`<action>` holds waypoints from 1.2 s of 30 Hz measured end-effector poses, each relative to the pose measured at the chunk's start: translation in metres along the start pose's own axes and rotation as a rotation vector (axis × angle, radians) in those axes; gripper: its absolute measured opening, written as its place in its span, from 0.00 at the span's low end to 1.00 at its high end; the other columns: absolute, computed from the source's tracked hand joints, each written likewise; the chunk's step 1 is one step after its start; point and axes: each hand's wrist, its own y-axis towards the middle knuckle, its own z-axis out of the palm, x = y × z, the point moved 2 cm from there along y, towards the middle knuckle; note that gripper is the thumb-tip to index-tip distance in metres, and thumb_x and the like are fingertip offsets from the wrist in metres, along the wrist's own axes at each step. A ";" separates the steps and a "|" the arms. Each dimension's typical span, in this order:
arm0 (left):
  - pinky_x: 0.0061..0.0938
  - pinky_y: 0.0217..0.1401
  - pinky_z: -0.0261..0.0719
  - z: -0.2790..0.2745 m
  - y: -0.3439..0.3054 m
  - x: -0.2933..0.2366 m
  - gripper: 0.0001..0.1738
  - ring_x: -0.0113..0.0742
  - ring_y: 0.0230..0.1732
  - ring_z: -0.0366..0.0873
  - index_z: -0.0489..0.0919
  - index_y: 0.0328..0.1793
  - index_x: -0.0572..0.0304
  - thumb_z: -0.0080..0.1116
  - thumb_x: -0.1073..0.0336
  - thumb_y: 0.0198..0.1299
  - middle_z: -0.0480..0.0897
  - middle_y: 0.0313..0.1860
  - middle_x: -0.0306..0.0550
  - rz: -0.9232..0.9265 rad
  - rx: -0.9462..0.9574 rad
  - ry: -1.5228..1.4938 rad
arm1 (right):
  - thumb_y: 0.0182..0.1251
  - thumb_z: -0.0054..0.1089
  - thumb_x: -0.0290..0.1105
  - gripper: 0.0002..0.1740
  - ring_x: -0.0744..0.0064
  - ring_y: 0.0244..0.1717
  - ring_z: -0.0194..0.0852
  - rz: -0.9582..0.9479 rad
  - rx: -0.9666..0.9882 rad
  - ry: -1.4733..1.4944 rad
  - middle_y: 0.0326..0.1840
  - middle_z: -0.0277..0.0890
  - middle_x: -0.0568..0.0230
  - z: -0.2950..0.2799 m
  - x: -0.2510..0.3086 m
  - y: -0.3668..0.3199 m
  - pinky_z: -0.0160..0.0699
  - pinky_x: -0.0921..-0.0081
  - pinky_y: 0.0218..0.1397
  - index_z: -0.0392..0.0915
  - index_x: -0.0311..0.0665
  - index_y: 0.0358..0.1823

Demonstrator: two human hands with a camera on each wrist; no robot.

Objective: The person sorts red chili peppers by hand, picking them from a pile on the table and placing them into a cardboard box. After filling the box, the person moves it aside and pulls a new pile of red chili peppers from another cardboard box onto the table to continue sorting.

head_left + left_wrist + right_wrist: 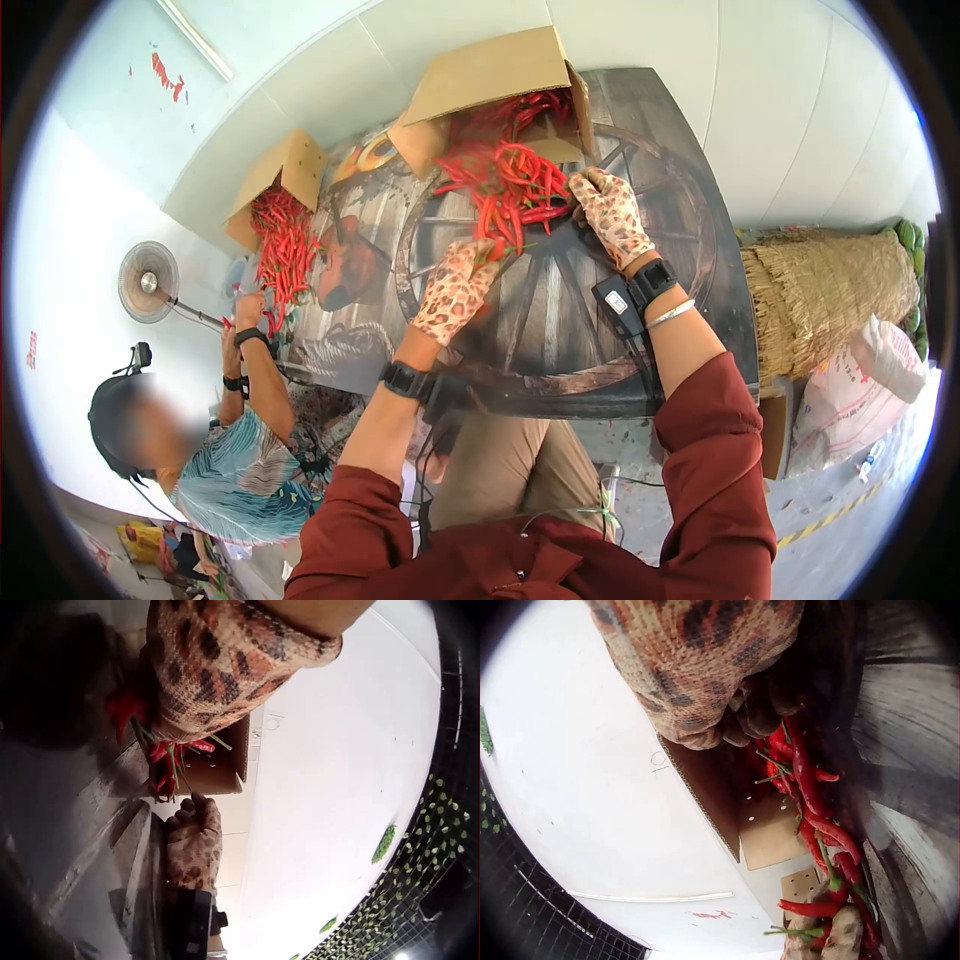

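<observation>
over table (560,325): left grip (460,295) pinches chilies (810,908); can't tell state of right grip (608,215); sack print (845,400) illegible

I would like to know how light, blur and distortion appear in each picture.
Head: wide-lens distortion curves the table, haze softens some chillies; left wrist: wall glaringly white, left side murky; right wrist: wall bright, right hand partly shadowed.

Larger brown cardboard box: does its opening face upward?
No, the box lies sideways, slender red chili peppers spreading from it onto the printed table.
</observation>
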 end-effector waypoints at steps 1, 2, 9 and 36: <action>0.37 0.54 0.72 -0.002 -0.002 0.003 0.17 0.51 0.53 0.74 0.76 0.54 0.61 0.56 0.64 0.60 0.76 0.50 0.54 0.004 -0.022 -0.028 | 0.65 0.55 0.37 0.13 0.76 0.21 0.72 -0.003 -0.001 0.003 0.23 0.76 0.64 0.000 0.001 0.000 0.70 0.77 0.28 0.80 0.34 0.38; 0.37 0.54 0.72 -0.002 -0.004 0.008 0.16 0.51 0.53 0.74 0.76 0.53 0.61 0.55 0.64 0.61 0.76 0.48 0.54 0.003 -0.043 -0.057 | 0.65 0.55 0.37 0.13 0.77 0.21 0.71 -0.002 0.000 0.004 0.22 0.76 0.65 -0.001 0.003 0.000 0.69 0.78 0.28 0.80 0.34 0.38; 0.36 0.54 0.70 -0.047 -0.004 0.025 0.16 0.47 0.51 0.73 0.75 0.54 0.62 0.54 0.65 0.61 0.75 0.48 0.56 -0.122 -0.112 -0.168 | 0.65 0.55 0.37 0.14 0.76 0.22 0.71 -0.022 0.012 0.014 0.23 0.76 0.64 -0.001 0.002 0.000 0.70 0.76 0.29 0.80 0.32 0.38; 0.29 0.46 0.75 -0.084 0.020 0.065 0.25 0.40 0.41 0.79 0.78 0.50 0.64 0.59 0.49 0.57 0.82 0.43 0.54 -0.359 0.076 0.171 | 0.65 0.55 0.35 0.12 0.80 0.20 0.69 -0.038 0.033 -0.038 0.23 0.75 0.67 -0.001 0.005 -0.001 0.69 0.80 0.25 0.80 0.32 0.38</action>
